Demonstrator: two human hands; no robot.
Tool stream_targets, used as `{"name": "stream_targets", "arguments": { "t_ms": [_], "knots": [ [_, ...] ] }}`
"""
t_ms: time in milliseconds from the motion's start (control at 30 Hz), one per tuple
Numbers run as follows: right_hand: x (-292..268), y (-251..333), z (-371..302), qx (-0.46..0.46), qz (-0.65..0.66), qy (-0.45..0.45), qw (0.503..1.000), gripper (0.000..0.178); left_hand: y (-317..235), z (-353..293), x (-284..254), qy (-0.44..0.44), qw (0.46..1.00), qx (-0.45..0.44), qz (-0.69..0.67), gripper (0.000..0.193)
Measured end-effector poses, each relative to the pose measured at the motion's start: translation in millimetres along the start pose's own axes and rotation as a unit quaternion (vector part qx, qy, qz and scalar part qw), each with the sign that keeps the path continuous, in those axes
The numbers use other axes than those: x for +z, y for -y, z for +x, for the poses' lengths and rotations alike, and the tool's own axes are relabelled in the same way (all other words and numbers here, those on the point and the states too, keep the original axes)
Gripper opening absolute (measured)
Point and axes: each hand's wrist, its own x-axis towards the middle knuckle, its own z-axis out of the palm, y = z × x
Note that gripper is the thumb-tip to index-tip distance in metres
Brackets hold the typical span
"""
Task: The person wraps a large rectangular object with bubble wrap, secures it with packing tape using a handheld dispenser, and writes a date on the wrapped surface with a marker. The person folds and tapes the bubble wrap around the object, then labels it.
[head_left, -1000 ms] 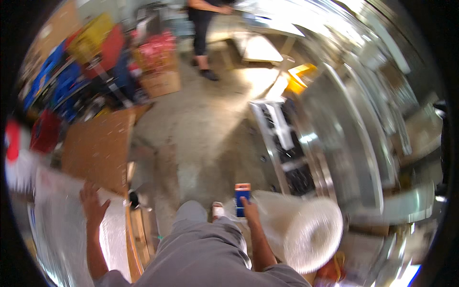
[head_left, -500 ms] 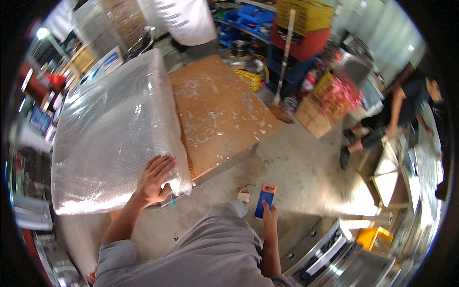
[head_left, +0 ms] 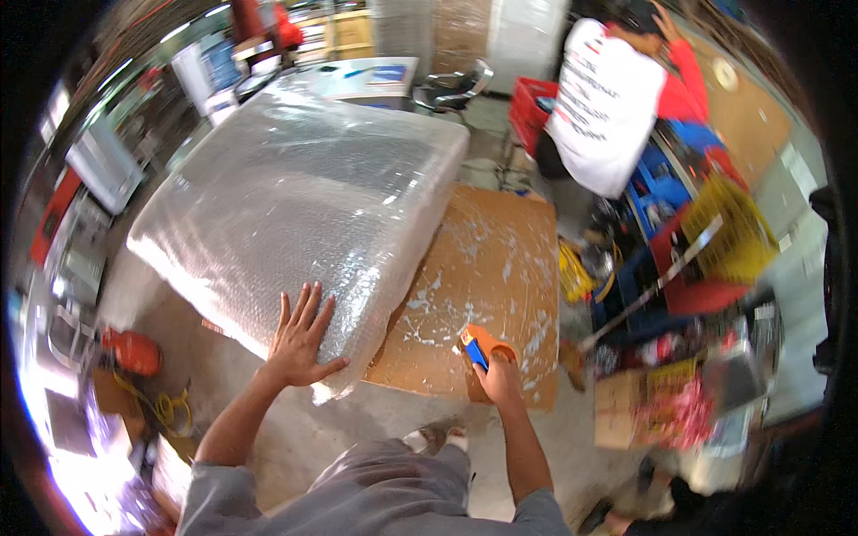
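Note:
A large, box-like bundle wrapped in clear bubble wrap (head_left: 295,205) lies in front of me, on the left part of a brown board (head_left: 483,268). My left hand (head_left: 302,344) rests flat on the near right corner of the wrap, fingers spread. In my right hand (head_left: 500,380), over the board's near edge, is a blue and orange tape dispenser (head_left: 485,347). Its handle is partly hidden by my fingers. White scuffs and torn bits mark the board's surface.
A person in a white-backed, red-sleeved shirt (head_left: 599,107) is beyond the board. A pole (head_left: 657,277) leans by crates (head_left: 737,232) at the right, above a cardboard box (head_left: 618,411). A red-orange tank (head_left: 132,350) stands left, near a yellow hose (head_left: 172,406). A desk (head_left: 344,80) is behind.
My view has swung to the right. My right hand has lifted the tape dispenser from beside my leg to over the board. My left hand stays on the wrap, fingers now more spread.

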Motion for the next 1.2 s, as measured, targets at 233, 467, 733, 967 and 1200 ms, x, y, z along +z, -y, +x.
{"name": "stream_targets", "arguments": {
  "t_ms": [233, 467, 733, 967, 1200],
  "knots": [
    [27, -62, 29, -0.081, 0.005, 0.014, 0.997, 0.041, 6, -7, -2, -0.011, 0.999, -0.011, -0.041, 0.103],
    [32, -65, 28, 0.016, 0.016, 0.077, 0.997, 0.051, -7, -41, 16, -0.114, 0.984, -0.068, -0.120, 0.080],
    [106, 0, -26, -0.014, 0.154, -0.261, 0.953, 0.058, 13, -174, 78, -0.307, 0.756, -0.165, -0.554, 0.019],
    [185, 203, -34, 0.125, 0.108, -0.005, 0.986, 0.054, 151, -248, 72, -0.314, 0.592, -0.325, -0.667, 0.021],
    [296, 335, -43, 0.235, 0.052, 0.337, 0.910, 0.051, 347, -306, 24, -0.302, 0.698, -0.388, -0.520, 0.019]
  ]
}}
